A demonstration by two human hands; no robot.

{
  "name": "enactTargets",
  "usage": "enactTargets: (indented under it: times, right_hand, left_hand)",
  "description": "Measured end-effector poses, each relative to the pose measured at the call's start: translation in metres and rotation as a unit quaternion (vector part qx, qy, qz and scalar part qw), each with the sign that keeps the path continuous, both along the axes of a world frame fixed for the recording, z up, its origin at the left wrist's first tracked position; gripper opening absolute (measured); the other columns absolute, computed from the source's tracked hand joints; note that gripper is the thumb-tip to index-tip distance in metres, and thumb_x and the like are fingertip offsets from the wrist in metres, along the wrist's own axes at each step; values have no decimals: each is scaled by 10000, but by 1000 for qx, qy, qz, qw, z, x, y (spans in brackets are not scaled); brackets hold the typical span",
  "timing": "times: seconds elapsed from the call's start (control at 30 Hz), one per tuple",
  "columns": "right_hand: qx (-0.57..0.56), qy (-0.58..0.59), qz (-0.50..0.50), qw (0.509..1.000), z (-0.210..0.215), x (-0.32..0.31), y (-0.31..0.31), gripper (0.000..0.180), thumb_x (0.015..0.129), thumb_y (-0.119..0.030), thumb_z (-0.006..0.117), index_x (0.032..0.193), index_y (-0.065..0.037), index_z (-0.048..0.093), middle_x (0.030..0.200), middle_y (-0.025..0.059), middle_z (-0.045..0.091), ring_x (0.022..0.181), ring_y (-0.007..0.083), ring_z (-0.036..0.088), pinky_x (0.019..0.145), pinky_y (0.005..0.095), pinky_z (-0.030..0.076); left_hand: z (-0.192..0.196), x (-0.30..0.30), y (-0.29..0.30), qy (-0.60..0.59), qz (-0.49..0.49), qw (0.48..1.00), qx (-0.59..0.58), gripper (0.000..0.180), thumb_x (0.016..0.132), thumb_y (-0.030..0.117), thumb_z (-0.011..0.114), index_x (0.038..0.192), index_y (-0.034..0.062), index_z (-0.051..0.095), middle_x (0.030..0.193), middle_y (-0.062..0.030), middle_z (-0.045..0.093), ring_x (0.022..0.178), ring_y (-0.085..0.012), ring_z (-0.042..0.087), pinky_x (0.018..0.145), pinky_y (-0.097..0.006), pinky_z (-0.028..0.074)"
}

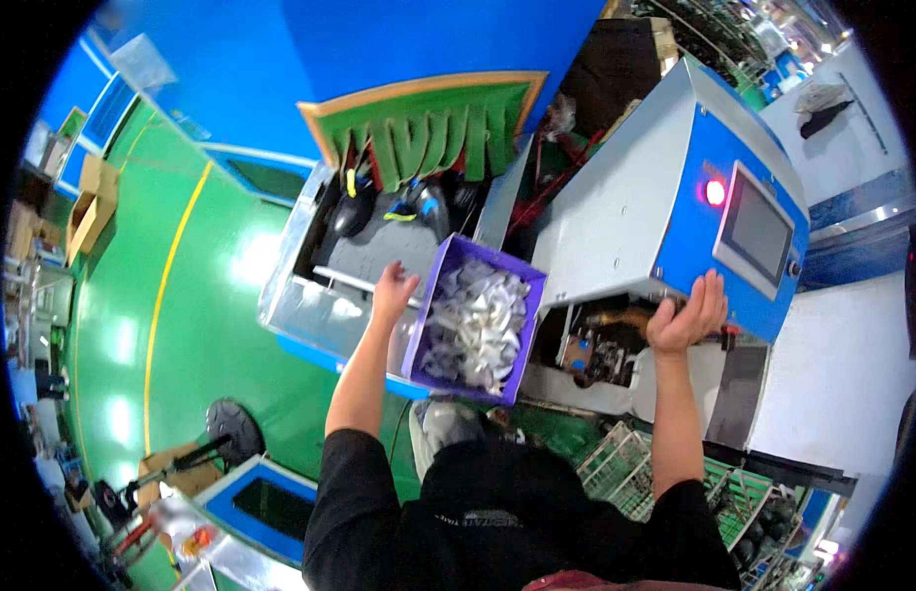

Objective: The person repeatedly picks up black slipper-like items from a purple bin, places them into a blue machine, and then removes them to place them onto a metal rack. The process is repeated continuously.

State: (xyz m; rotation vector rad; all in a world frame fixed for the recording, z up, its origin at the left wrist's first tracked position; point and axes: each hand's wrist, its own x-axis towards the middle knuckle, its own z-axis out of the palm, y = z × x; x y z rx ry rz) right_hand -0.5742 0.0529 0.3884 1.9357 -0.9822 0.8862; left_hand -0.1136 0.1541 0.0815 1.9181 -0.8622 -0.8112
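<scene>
My left hand (394, 292) is open and holds nothing, fingers apart, beside the left wall of a purple bin (416, 340). White crumpled pieces (483, 325) fill the bin; their kind is unclear. Beyond that hand, dark shoes (353, 213) with yellow and blue bits stand on a grey conveyor (384, 246), partly under a green strip curtain (428, 133). My right hand (688, 315) is open too, fingers stretched upward at the lower edge of a machine's blue front panel (689, 236). Whether it touches the panel is hard to tell.
The grey-and-blue machine has a screen (756, 231), a lit red lamp (714, 192) and an open cavity (601, 345) with metal parts. Right of my body stands a wire rack (621, 468). A round black base (234, 430) rests on the green floor at left.
</scene>
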Motion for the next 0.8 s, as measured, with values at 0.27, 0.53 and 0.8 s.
enactTargets:
  times: [0.27, 0.53, 0.8]
  right_hand:
    - [-109, -6, -13, 994, -39, -18, -18, 628, 1058, -483, 252, 1417, -17, 470, 1372, 237, 566, 1299, 394, 531, 1121, 538, 337]
    - [-80, -13, -7, 997, -35, -10, -15, 577, 1088, -428, 247, 1447, -15, 431, 1443, 220, 491, 1379, 390, 451, 1181, 553, 272]
    - [235, -228, 134, 935, 5, 68, 89, 636, 950, -195, 636, 1462, 74, 372, 1514, 276, 427, 1488, 428, 319, 1214, 581, 213]
  left_hand:
    - [-43, -27, -200, -14, -5, 978, 209, 1112, 730, 373, 801, 1393, -244, 156, 1311, -384, 529, 1214, -466, 587, 1045, -456, 492]
    - [-11, 49, -112, 452, 49, 881, -130, 459, 901, 119, 638, 1336, -1, 558, 1194, -127, 681, 1024, -245, 682, 935, -382, 539]
    - [175, -74, 105, 281, -63, 949, -127, 763, 939, 216, 701, 1555, -1, 307, 1420, -141, 530, 1253, -243, 533, 1092, -368, 421]
